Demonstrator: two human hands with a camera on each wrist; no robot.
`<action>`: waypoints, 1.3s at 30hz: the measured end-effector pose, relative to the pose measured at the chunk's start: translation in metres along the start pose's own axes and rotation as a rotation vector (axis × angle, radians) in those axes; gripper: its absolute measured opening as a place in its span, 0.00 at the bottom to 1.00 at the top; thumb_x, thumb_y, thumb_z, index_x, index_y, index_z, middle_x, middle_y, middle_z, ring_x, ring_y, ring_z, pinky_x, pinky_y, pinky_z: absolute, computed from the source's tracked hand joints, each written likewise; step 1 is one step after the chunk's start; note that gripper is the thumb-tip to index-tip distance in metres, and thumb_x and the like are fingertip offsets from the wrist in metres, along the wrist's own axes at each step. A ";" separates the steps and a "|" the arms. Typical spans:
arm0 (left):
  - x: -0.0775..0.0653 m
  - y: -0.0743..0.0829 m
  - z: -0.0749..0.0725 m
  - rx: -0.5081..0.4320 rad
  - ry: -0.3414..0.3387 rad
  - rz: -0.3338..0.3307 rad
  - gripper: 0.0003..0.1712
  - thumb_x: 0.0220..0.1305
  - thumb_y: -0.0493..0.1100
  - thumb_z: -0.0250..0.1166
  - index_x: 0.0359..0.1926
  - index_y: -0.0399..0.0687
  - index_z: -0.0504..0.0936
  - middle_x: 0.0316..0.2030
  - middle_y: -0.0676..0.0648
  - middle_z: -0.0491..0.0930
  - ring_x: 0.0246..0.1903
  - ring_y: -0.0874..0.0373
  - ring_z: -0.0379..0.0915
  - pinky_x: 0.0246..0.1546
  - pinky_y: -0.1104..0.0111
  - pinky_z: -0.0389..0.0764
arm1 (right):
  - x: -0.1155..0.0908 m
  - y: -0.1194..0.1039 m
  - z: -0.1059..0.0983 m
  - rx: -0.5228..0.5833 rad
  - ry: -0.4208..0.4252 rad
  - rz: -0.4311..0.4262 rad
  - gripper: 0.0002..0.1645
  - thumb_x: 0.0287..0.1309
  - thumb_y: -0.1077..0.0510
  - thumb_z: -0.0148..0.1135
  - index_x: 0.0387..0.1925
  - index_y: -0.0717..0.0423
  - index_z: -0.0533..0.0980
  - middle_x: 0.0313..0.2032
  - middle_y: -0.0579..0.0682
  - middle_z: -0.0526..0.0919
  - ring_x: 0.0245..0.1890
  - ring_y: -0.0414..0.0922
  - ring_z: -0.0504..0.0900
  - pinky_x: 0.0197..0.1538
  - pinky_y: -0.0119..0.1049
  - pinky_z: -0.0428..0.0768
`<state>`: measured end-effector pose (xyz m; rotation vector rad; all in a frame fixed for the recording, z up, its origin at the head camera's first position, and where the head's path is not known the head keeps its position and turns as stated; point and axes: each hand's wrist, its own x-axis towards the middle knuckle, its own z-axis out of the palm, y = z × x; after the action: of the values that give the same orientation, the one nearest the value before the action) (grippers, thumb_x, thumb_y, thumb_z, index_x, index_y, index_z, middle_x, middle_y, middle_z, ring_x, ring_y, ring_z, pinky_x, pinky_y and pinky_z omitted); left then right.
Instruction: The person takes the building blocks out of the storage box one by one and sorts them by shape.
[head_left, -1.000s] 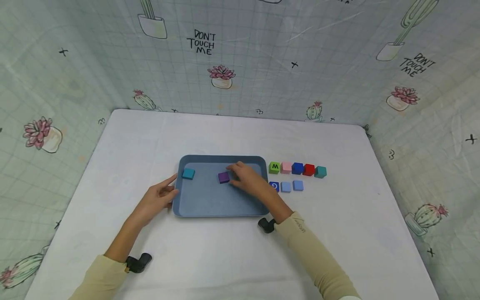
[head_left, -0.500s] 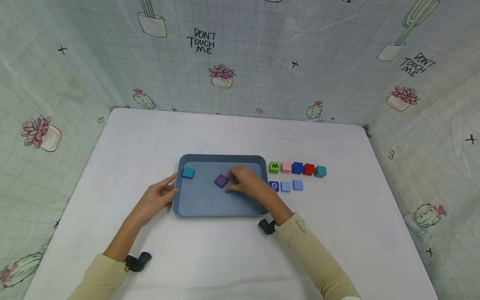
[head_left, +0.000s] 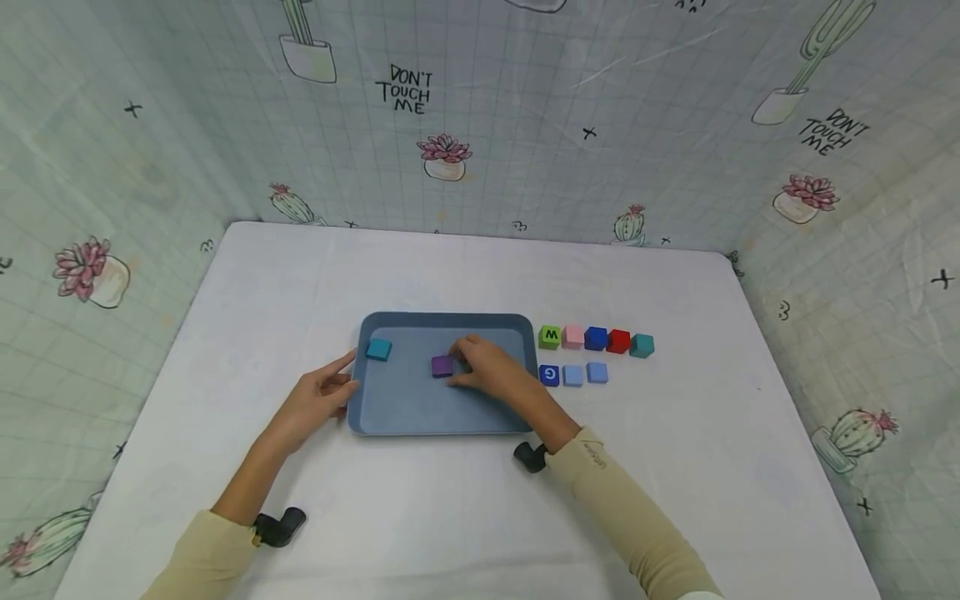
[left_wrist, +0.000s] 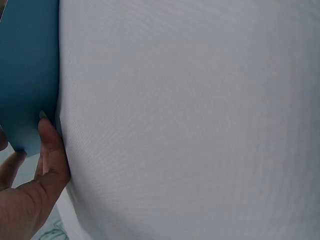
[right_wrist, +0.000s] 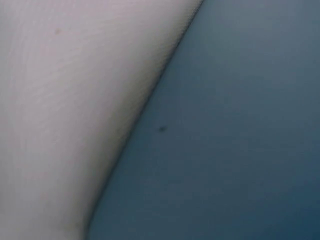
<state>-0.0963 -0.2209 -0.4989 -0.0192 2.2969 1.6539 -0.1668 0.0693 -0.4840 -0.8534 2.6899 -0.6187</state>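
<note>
A blue-grey tray (head_left: pixel 405 415) lies on the white table. My left hand (head_left: pixel 309 404) holds its left edge, thumb at the rim; the left wrist view shows that thumb (left_wrist: pixel 50 142) against the tray's side. Inside the tray a purple block (head_left: pixel 442 367) sits near the middle, with the thumb and fingertips of my right hand (head_left: pixel 491 367) at its right end, pinching it. A teal-blue block (head_left: pixel 378 349) rests in the tray's far left corner. In the right wrist view only the tray (right_wrist: pixel 225 130) and white cloth show, not the hand.
Right of the tray stands a back row of blocks: green with a letter (head_left: pixel 550 337), pink (head_left: pixel 573 337), dark blue (head_left: pixel 596 338), red (head_left: pixel 618 342) and teal (head_left: pixel 642 346). Before it are a lettered blue block (head_left: pixel 550 376) and two light blue blocks (head_left: pixel 573 376). Patterned cloth hangs behind.
The purple block has shifted slightly left and nearer, turned cornerwise and then squared up again. My right thumb and fingers have followed it. My left hand has stayed at the tray edge.
</note>
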 end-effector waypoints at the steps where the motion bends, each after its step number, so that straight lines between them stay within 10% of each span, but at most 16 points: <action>1: 0.000 0.000 0.000 0.002 -0.001 -0.001 0.34 0.68 0.42 0.57 0.72 0.47 0.56 0.52 0.31 0.66 0.47 0.42 0.72 0.36 0.64 0.81 | -0.001 0.000 0.000 -0.002 -0.002 0.001 0.26 0.52 0.50 0.70 0.49 0.59 0.75 0.40 0.50 0.75 0.39 0.41 0.74 0.43 0.31 0.76; 12: -0.001 -0.002 0.001 0.014 0.001 0.004 0.34 0.68 0.42 0.57 0.72 0.47 0.56 0.51 0.31 0.67 0.46 0.43 0.73 0.36 0.65 0.81 | -0.003 0.001 -0.002 0.005 -0.011 -0.059 0.33 0.55 0.56 0.68 0.61 0.56 0.68 0.42 0.51 0.75 0.40 0.42 0.75 0.41 0.32 0.76; 39: -0.003 0.003 0.000 0.003 -0.001 0.002 0.35 0.68 0.43 0.58 0.72 0.48 0.55 0.52 0.32 0.68 0.47 0.43 0.73 0.37 0.64 0.81 | -0.010 0.005 -0.008 0.020 0.044 -0.028 0.22 0.59 0.58 0.64 0.54 0.58 0.72 0.44 0.51 0.76 0.44 0.42 0.77 0.45 0.31 0.77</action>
<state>-0.0939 -0.2209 -0.4953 -0.0160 2.2989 1.6513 -0.1639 0.0816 -0.4782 -0.8843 2.7103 -0.6778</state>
